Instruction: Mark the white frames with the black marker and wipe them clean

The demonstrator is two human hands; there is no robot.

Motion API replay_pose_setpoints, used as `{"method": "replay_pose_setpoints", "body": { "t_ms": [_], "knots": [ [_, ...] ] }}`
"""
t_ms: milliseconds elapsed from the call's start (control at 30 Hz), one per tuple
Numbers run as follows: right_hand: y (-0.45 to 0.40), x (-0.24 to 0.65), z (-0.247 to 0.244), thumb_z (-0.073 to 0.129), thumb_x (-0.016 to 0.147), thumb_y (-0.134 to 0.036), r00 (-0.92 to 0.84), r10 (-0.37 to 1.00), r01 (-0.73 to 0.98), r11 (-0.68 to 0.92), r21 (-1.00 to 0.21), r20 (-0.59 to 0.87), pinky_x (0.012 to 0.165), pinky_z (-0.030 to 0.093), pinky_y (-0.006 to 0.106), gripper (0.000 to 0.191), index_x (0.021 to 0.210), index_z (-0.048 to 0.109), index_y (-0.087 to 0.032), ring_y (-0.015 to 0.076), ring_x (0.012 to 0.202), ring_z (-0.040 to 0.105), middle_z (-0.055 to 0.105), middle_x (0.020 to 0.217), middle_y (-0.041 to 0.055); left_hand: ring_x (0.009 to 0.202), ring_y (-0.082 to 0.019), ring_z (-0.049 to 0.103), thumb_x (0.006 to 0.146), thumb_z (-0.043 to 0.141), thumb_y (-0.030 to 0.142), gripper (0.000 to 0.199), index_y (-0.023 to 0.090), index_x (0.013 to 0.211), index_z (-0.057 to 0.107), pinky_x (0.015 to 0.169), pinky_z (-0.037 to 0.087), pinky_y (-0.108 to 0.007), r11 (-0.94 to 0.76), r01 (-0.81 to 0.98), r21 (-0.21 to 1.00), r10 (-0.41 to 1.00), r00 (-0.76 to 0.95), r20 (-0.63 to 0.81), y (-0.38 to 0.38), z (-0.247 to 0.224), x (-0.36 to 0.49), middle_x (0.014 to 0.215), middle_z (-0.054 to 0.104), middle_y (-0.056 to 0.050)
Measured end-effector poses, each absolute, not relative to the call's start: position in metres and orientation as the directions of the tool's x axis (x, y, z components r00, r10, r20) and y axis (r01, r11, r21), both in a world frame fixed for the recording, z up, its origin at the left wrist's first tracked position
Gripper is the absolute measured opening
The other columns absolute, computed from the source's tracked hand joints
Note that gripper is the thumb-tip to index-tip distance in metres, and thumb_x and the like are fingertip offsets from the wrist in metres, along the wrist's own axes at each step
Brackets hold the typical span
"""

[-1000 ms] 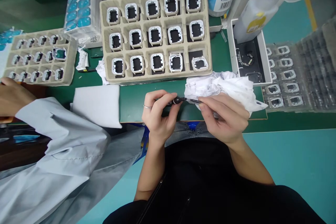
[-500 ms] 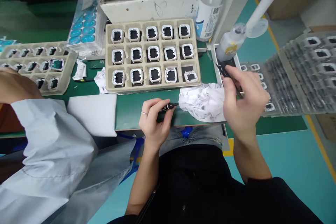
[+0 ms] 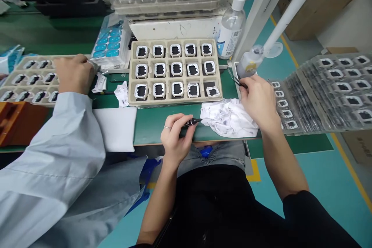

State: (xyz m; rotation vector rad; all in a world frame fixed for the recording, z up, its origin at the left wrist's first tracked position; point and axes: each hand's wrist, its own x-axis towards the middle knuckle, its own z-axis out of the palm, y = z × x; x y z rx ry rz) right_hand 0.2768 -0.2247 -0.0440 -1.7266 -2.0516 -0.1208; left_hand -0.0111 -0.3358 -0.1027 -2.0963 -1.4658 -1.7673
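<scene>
My left hand (image 3: 177,139) is closed around a black marker pen (image 3: 192,121), its dark tip pointing right at the edge of a crumpled, ink-stained white cloth (image 3: 228,118). Beyond the cloth, my right hand (image 3: 258,99) grips dark tweezers (image 3: 238,81), whose tips point away and to the left above a small white box (image 3: 237,91). The palm hides the rest of the tweezers. Ahead of both hands lies a beige tray (image 3: 171,103) of silvery square watch-case frames, one per compartment. The frame (image 3: 212,92) in the front right compartment sits lower and tilted.
A pump bottle (image 3: 231,33) and a smaller squeeze bottle (image 3: 248,62) stand at the back right. Stacked clear trays (image 3: 308,85) rise at the right. A co-worker's hand (image 3: 77,73) rests at another tray (image 3: 17,66), left of a white foam sheet (image 3: 116,130).
My right hand has turned and shifted left, now covering more of the tweezers. My left hand keeps its hold on the marker. The co-worker's hand has moved right, and the view has tilted up.
</scene>
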Motion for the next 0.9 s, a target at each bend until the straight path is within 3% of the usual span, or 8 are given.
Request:
{"method": "replay_pose_setpoints", "body": {
  "t_ms": [200, 333, 433, 667, 767, 900],
  "knots": [
    [-0.234, 0.28, -0.038, 0.064, 0.111, -0.023, -0.052, 0.936, 0.946, 0.158, -0.283, 0.348, 0.107, 0.065, 0.059, 0.038, 0.142, 0.085, -0.018, 0.0399, 0.116, 0.08, 0.085, 0.127, 0.0195, 0.098, -0.02, 0.08, 0.107, 0.085, 0.013, 0.024, 0.025, 0.127, 0.083, 0.09, 0.065, -0.032, -0.579, 0.614, 0.537, 0.616, -0.104, 0.781, -0.335, -0.101, -0.01, 0.113, 0.081, -0.006],
    [-0.26, 0.282, -0.04, 0.062, 0.114, -0.027, -0.034, 0.875, 0.902, 0.235, -0.362, 0.483, 0.107, 0.066, 0.057, 0.034, 0.138, 0.085, -0.023, 0.0356, 0.11, 0.081, 0.085, 0.127, 0.0158, 0.099, -0.019, 0.08, 0.106, 0.087, 0.013, 0.023, 0.024, 0.126, 0.083, 0.09, 0.065, -0.032, -0.58, 0.589, 0.563, 0.608, -0.147, 0.78, -0.334, -0.1, -0.01, 0.112, 0.082, -0.006],
    [-0.268, 0.289, -0.044, 0.062, 0.114, -0.03, -0.005, 0.829, 0.91, 0.235, -0.341, 0.559, 0.106, 0.065, 0.059, 0.032, 0.135, 0.086, -0.027, 0.0382, 0.117, 0.079, 0.087, 0.125, 0.0145, 0.1, -0.02, 0.08, 0.107, 0.087, 0.016, 0.02, 0.024, 0.125, 0.083, 0.09, 0.066, -0.033, -0.57, 0.594, 0.567, 0.599, -0.172, 0.782, -0.332, -0.101, -0.011, 0.111, 0.082, -0.006],
    [-0.221, 0.311, -0.051, 0.067, 0.105, -0.029, -0.036, 0.95, 0.985, 0.086, -0.149, 0.31, 0.093, 0.062, 0.057, 0.028, 0.112, 0.093, -0.022, 0.0399, 0.11, 0.075, 0.086, 0.11, 0.0175, 0.1, -0.02, 0.081, 0.107, 0.087, 0.018, 0.018, 0.024, 0.124, 0.084, 0.089, 0.066, -0.033, -0.566, 0.599, 0.566, 0.598, -0.175, 0.782, -0.333, -0.103, -0.01, 0.11, 0.083, -0.006],
    [-0.214, 0.313, -0.049, 0.067, 0.105, -0.027, -0.02, 0.963, 0.986, 0.063, -0.152, 0.268, 0.091, 0.062, 0.056, 0.027, 0.109, 0.092, -0.022, 0.0402, 0.107, 0.075, 0.085, 0.107, 0.0178, 0.1, -0.021, 0.082, 0.108, 0.087, 0.021, 0.016, 0.024, 0.123, 0.084, 0.088, 0.067, -0.034, -0.553, 0.611, 0.566, 0.595, -0.186, 0.782, -0.333, -0.104, -0.012, 0.11, 0.084, -0.006],
    [-0.247, 0.301, -0.037, 0.065, 0.111, -0.029, -0.009, 0.886, 0.958, 0.14, -0.249, 0.463, 0.095, 0.064, 0.058, 0.028, 0.12, 0.09, -0.021, 0.0411, 0.109, 0.077, 0.084, 0.111, 0.0186, 0.1, -0.023, 0.084, 0.11, 0.087, 0.03, 0.014, 0.024, 0.122, 0.087, 0.089, 0.068, -0.038, -0.541, 0.547, 0.639, 0.624, -0.248, 0.741, -0.334, -0.103, -0.011, 0.109, 0.087, -0.007]
  ]
}}
